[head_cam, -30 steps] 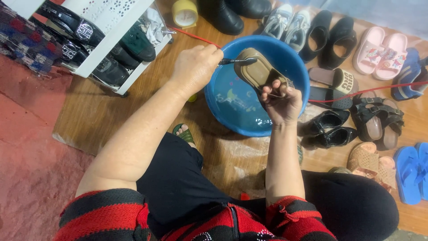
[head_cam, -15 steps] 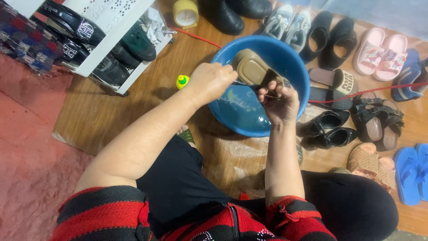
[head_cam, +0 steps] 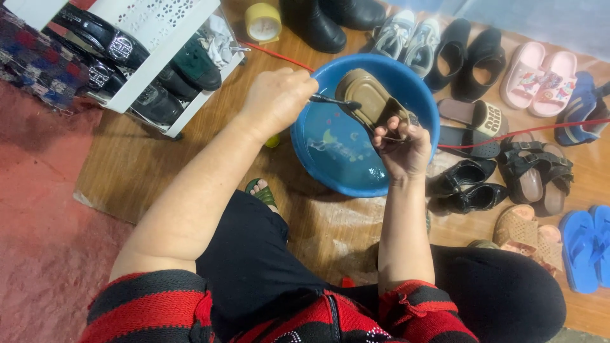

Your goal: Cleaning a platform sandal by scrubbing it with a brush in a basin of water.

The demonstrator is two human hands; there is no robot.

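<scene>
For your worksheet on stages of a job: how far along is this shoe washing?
Done: nothing visibly finished. In hand: the right hand holds a brown sandal over the blue basin while the left hand applies a brush. Left: many shoes, like the pink slippers, wait alongside.

Even indoor light, soft shadows, mild wide-angle bend

The scene was evenly and fairly brightly lit from above, with warm colour on the wooden floor (head_cam: 159, 165). Pale glare broke on the water in the blue basin (head_cam: 356, 171), just below the fingers (head_cam: 397, 130) of the right hand (head_cam: 401, 147). A soft shadow lay under the left hand (head_cam: 276, 98) and forearm (its edge was diffuse). The sandal (head_cam: 372, 101) beyond the fingertips stayed sharp. The striped sleeves (head_cam: 152, 305) nearest the lens were slightly soft, and lines bowed towards the frame edges.
</scene>
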